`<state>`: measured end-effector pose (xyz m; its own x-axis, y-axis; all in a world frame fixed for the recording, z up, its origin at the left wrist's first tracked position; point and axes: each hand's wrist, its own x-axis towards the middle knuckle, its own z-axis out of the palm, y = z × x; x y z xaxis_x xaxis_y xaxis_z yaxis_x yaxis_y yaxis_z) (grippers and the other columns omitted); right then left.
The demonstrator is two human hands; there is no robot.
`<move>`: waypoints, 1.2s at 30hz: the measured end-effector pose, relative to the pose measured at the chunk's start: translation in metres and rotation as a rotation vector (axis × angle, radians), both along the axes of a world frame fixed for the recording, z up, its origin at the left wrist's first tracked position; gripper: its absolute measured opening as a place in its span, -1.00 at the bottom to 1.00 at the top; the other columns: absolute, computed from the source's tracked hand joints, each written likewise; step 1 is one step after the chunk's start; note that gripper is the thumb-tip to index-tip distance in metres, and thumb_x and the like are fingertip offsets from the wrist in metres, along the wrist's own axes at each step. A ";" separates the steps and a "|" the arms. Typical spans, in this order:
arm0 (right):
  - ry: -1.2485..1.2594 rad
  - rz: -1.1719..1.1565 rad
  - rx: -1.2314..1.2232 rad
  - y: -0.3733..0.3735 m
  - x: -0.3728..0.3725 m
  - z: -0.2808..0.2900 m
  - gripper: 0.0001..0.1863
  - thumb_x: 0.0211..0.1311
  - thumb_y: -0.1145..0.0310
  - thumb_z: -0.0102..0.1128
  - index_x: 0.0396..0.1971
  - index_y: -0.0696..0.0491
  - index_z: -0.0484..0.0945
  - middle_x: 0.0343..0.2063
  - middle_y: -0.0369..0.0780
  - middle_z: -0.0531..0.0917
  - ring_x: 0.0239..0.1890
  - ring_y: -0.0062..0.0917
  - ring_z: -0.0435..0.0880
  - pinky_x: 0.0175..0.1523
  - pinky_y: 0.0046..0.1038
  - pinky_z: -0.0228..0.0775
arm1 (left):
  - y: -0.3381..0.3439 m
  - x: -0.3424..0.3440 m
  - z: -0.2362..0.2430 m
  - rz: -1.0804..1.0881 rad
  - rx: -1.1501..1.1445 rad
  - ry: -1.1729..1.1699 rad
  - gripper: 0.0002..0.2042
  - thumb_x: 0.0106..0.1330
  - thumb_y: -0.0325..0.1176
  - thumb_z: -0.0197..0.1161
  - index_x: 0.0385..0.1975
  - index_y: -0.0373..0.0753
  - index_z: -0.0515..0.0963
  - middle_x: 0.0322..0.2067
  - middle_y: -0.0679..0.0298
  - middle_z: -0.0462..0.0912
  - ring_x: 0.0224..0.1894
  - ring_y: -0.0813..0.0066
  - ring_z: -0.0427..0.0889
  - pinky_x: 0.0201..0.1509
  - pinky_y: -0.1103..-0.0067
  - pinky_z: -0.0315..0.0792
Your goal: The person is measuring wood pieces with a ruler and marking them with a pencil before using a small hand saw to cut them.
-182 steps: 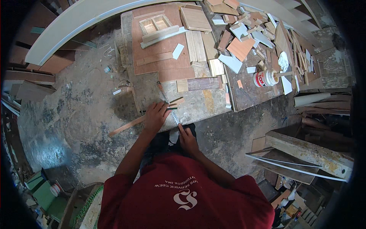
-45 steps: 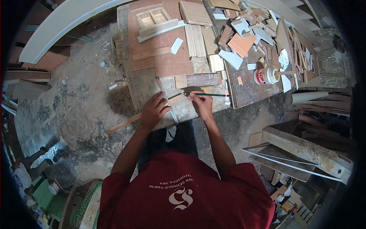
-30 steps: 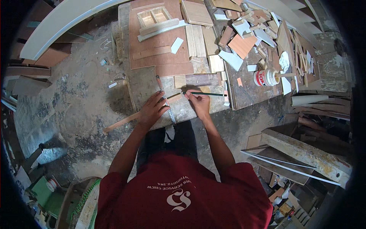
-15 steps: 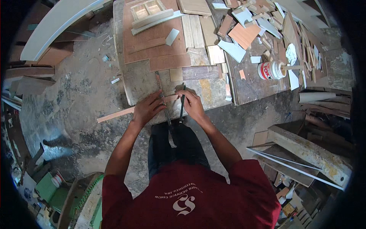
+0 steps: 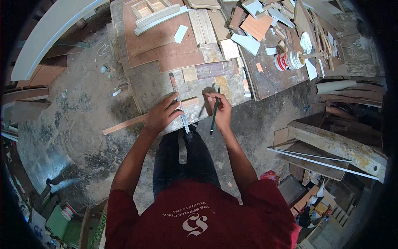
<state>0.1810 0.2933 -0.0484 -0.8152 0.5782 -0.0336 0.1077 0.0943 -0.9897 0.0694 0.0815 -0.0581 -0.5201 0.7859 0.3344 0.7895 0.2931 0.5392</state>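
Looking down, I see my red shirt (image 5: 199,199) first, and then my dark trousers (image 5: 201,164). My right hand (image 5: 222,111) is pinching a dark green pencil (image 5: 214,117) between the thumb and fingers. The pencil slants, with one end up past my fingers and the other end down past the edge of the bench (image 5: 147,89). I cannot tell if this hand touches the bench top. My left hand (image 5: 159,115) is palm down with its fingers a little spread. It sits over a thin strip of wood (image 5: 124,125), and its fingers touch a ruler (image 5: 174,85). The ruler goes across the strip. The strip's right end is on the bench, just past the ruler, and its left end sticks out over the floor (image 5: 85,103).

A bit farther away, a pale block (image 5: 190,74) is right beside a long purple-brown piece (image 5: 213,69). Off to the right is a white and red jar (image 5: 286,61) with a wooden stick (image 5: 313,55) poking out. Behind the blocks is a big reddish-brown sheet (image 5: 153,60), and a small white piece (image 5: 180,34) lies on it. Farthest off, I see a little wooden frame (image 5: 156,17) with spaces inside.
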 end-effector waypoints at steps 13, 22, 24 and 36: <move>0.054 0.143 0.348 -0.009 -0.007 -0.015 -0.73 0.03 0.55 0.38 -0.22 0.10 0.57 -0.27 -0.19 0.66 -0.27 -0.44 0.65 -0.25 -0.49 0.44 | -0.001 0.000 -0.003 0.008 -0.011 0.029 -0.62 0.07 -0.15 0.43 -0.22 -0.27 0.59 0.14 0.23 0.47 0.02 0.29 0.60 -0.05 0.43 0.58; 0.016 0.129 0.216 -0.009 -0.008 -0.020 -0.76 0.04 0.54 0.38 -0.26 0.11 0.57 -0.29 -0.19 0.66 -0.27 -0.44 0.65 -0.27 -0.47 0.46 | 0.002 0.000 0.001 0.018 0.020 0.002 -0.61 0.04 -0.18 0.46 -0.21 -0.26 0.56 0.08 0.18 0.52 -0.01 0.23 0.62 -0.04 0.42 0.58; 0.033 0.124 0.168 -0.008 -0.008 -0.023 -0.76 0.04 0.55 0.38 -0.27 0.11 0.57 -0.30 -0.20 0.66 -0.27 -0.44 0.65 -0.26 -0.47 0.47 | 0.002 0.001 0.002 0.010 0.023 -0.007 -0.61 0.03 -0.18 0.46 -0.20 -0.26 0.56 0.09 0.18 0.51 0.00 0.22 0.62 -0.04 0.42 0.57; -0.069 0.159 0.186 -0.007 -0.007 -0.024 -0.78 0.10 0.56 0.35 -0.24 0.11 0.55 -0.24 -0.21 0.68 -0.20 -0.58 0.65 -0.12 -0.54 0.49 | -0.001 0.001 -0.003 0.017 0.012 -0.055 -0.60 0.05 -0.16 0.44 -0.18 -0.24 0.57 0.13 0.17 0.49 0.03 0.18 0.60 -0.01 0.39 0.56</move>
<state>0.1737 0.2863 -0.0720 -0.8960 0.4441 0.0022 0.1439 0.2951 -0.9446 0.0699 0.0808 -0.0607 -0.5511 0.7729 0.3146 0.7537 0.2993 0.5851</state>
